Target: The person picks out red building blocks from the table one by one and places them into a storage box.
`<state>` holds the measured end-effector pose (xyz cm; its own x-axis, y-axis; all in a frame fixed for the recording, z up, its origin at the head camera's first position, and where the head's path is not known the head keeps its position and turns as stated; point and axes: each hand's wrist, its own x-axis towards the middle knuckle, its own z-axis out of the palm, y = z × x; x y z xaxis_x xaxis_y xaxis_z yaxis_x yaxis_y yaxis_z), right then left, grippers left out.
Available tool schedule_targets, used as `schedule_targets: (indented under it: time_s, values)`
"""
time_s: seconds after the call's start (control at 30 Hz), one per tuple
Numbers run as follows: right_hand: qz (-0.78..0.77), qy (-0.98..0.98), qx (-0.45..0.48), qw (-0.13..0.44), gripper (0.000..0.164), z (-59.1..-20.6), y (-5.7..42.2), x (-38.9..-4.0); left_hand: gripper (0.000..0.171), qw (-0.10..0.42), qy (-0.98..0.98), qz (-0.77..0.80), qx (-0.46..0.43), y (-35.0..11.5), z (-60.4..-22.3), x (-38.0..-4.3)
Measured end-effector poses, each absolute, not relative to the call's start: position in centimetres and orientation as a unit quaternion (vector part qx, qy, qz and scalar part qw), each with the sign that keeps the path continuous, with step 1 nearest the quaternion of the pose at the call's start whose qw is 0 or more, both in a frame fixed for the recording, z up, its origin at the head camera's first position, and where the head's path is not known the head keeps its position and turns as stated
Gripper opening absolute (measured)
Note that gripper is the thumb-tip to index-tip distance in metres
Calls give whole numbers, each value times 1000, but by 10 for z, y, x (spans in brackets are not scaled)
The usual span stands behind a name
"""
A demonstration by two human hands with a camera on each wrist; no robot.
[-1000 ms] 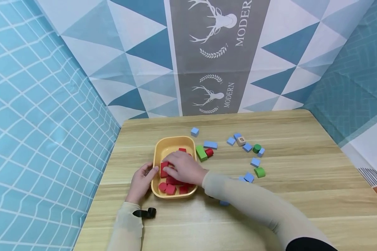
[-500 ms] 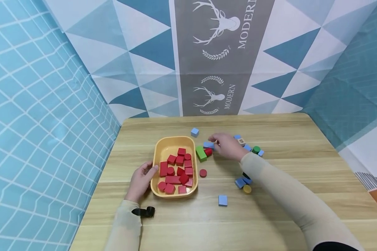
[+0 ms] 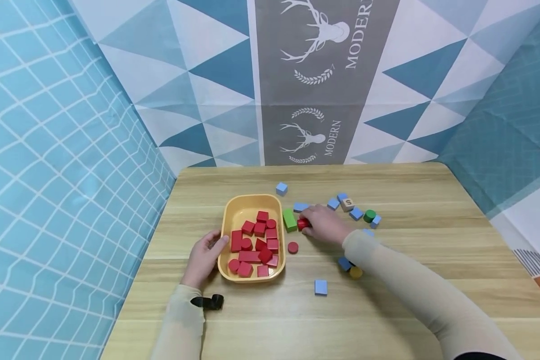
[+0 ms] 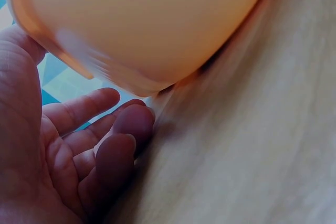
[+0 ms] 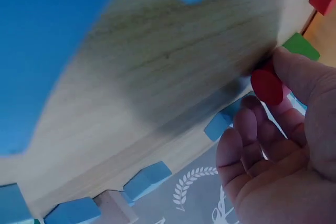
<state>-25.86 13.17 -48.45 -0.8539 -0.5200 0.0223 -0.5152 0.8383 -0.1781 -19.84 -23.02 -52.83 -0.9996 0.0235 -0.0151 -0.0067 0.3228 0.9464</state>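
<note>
In the head view my right hand (image 3: 325,224) pinches a red wooden cylinder block (image 3: 303,223) between thumb and fingers, close over the table. The right wrist view shows the round end of this red cylinder (image 5: 266,86) at the thumb tip, the other fingers loosely bent. A green rectangular block (image 3: 290,220) lies just left of it. My left hand (image 3: 205,255) is at the left side of a yellow plastic bin (image 3: 239,200), thumb resting at its rim. Its other fingers (image 4: 84,109) hang relaxed beside the outer wall. Several red blocks (image 3: 249,257) lie inside the bin.
A red disc (image 3: 293,247) lies right of the bin. Several blue blocks (image 3: 321,287) are scattered to the right and behind, with a lettered wooden cube (image 3: 348,203), a green cylinder (image 3: 369,215) and a yellow disc (image 3: 356,272). Patterned cloth stands behind the wooden table (image 3: 270,325).
My right hand has left the bin, reached over to the right, and then come down onto the red cylinder, which it now pinches. The left hand stays at the bin's side.
</note>
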Motion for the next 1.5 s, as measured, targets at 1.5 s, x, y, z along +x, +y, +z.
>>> schedule_targets:
  time_s: [1.5]
  values:
    - [-106, 932, -320, -135, 21, -490, 12, -276, 61, 24, 794, 608, -1, -227, -531, -199]
